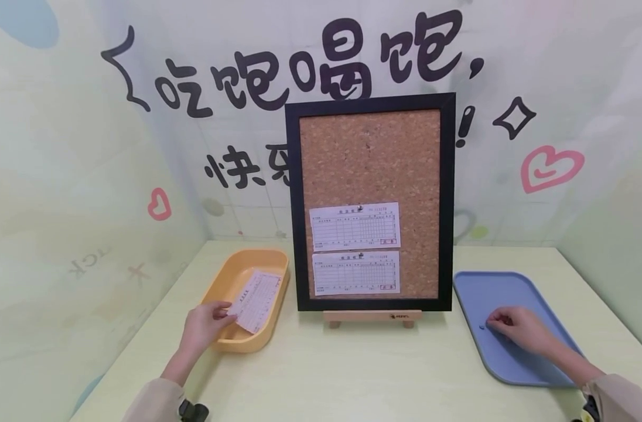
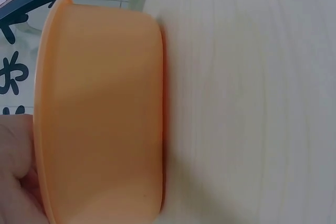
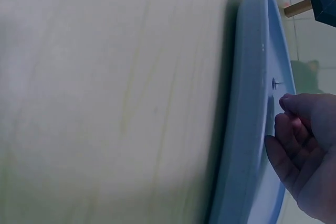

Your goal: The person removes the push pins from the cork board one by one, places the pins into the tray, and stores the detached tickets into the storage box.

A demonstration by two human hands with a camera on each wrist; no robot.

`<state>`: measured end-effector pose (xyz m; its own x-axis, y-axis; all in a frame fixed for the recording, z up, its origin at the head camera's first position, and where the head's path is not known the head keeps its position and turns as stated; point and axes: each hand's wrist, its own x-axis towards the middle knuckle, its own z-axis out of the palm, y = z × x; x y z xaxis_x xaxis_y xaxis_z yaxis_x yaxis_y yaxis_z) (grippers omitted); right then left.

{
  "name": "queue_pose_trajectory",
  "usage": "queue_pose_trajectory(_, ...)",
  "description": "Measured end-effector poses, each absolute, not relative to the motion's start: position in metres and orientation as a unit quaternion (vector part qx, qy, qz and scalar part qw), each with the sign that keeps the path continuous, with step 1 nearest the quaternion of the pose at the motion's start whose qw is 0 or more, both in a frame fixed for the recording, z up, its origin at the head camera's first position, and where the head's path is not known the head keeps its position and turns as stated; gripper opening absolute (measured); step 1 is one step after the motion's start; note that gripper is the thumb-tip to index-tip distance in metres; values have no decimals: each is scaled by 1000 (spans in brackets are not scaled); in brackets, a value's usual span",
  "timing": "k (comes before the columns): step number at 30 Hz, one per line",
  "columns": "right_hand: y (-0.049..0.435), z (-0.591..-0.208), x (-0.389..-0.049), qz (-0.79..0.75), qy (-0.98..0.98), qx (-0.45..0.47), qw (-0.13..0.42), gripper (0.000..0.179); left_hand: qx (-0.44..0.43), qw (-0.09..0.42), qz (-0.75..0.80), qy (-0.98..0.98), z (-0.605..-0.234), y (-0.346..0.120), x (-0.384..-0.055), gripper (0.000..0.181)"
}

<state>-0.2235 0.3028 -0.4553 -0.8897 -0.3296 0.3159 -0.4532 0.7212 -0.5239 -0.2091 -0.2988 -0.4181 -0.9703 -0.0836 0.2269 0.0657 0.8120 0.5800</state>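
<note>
Over the near left part of a yellow-orange tray (image 1: 221, 346), my left hand (image 1: 205, 322) pinches the edge of a printed receipt slip (image 1: 259, 296) between thumb and fingers. The tray wall (image 2: 105, 114) hides most of that hand in the left wrist view. A small metal push pin (image 1: 481, 327) lies in the blue tray (image 1: 516, 293). My right hand (image 1: 523, 329) is just beside this pin, its thumb and index fingertips close together and the other fingers loosely curved. In the right wrist view the push pin (image 3: 275, 83) is a little beyond the fingertips.
Between the trays a black-framed cork board (image 1: 371, 158) leans on a small wooden stand (image 1: 372, 316). Two receipt slips are pinned low on it, an upper slip (image 1: 355, 227) and a lower slip (image 1: 356, 274). A printed curtain (image 1: 89, 176) encloses the pale wooden table (image 1: 352, 375).
</note>
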Motion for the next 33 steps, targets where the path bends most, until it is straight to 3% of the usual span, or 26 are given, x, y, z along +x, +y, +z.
queue_pose_trajectory(23, 305, -456, -226, 312, -912, 238, 118, 10, 11, 105, -290, -951, -411, -298, -207, 32)
queue_pose_trajectory(33, 303, -451, -225, 316, -923, 205, 85, 4, -26, 138, -310, -941, -410, -285, -217, 35)
